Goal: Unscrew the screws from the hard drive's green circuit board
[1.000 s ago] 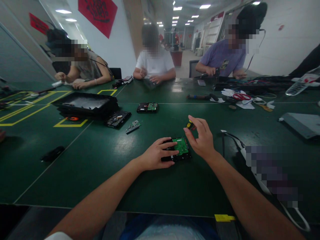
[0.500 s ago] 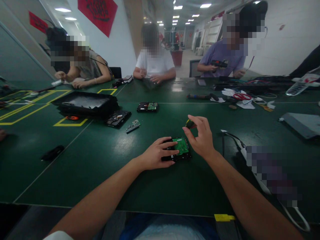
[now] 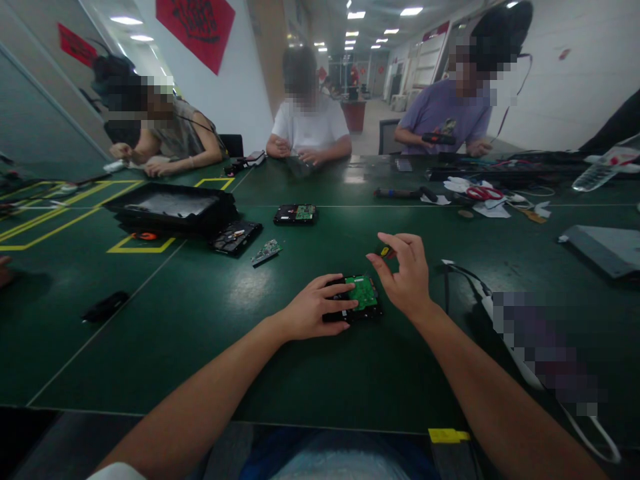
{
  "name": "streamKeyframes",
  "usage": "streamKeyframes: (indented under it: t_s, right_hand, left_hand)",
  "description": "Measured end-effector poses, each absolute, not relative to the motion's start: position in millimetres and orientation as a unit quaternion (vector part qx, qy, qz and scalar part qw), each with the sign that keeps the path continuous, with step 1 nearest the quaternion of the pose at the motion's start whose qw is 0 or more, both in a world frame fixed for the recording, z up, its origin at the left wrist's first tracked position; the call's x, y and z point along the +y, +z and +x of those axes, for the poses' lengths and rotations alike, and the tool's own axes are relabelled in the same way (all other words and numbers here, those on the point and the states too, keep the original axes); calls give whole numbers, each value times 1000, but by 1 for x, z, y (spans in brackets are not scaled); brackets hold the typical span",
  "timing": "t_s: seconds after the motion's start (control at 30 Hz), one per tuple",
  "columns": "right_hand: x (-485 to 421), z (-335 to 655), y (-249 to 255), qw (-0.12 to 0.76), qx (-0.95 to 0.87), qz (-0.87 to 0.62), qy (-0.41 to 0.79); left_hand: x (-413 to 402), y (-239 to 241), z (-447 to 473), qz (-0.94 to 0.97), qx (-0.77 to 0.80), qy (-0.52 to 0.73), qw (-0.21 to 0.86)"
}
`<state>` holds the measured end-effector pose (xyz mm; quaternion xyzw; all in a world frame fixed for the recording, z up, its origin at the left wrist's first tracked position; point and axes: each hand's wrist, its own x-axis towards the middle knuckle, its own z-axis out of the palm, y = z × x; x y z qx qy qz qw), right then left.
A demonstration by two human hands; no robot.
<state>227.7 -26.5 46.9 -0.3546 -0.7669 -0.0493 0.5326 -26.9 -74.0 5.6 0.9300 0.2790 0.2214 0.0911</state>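
Note:
A black hard drive [image 3: 361,297] with a green circuit board on top lies on the green table [image 3: 200,313] in front of me. My left hand [image 3: 315,310] rests on its left side, fingers curled over the edge and holding it down. My right hand [image 3: 406,272] hovers just right of the drive, fingertips pinched round the black and yellow handle of a small screwdriver [image 3: 385,251] that stands over the drive's far right corner.
A black tray [image 3: 170,207], an opened drive [image 3: 235,238], a loose circuit board [image 3: 266,253] and another drive [image 3: 295,214] lie further back left. A white cable [image 3: 470,280] runs at right. Three people sit across the table. Scissors [image 3: 483,193] and clutter lie far right.
My right hand's fingers have shifted round the screwdriver handle, turning it slightly. My left hand and the drive stay put. The person at far right lowered a black tool.

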Motion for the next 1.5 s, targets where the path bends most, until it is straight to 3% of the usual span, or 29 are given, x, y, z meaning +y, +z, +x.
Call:
streamKeyframes:
  t_s: [0.2, 0.4, 0.6, 0.77, 0.97, 1.17, 1.37, 1.5]
  right_hand:
    - [-28, 226, 47, 518, -785, -339, 10]
    - [-27, 227, 46, 541, -762, -353, -45]
    - [-27, 227, 46, 524, -784, -332, 4]
    - [-26, 228, 46, 538, -767, -346, -45]
    - [-29, 227, 47, 519, -787, -334, -6]
    - [-27, 227, 45, 547, -758, -352, -48]
    - [-27, 227, 45, 524, -780, -341, 16]
    - [-28, 226, 45, 533, -772, -346, -23]
  left_hand:
    - [-75, 7, -27, 930, 279, 221, 96]
    - [-73, 3, -27, 928, 276, 231, 101]
    - [-74, 6, -27, 927, 277, 229, 105]
    - [-74, 6, -27, 928, 276, 230, 103]
    - [-75, 8, -26, 927, 280, 228, 105]
    - [-75, 7, -26, 925, 281, 231, 111]
    - [-75, 8, -26, 926, 280, 226, 111]
    - [-74, 6, -27, 927, 278, 225, 109]
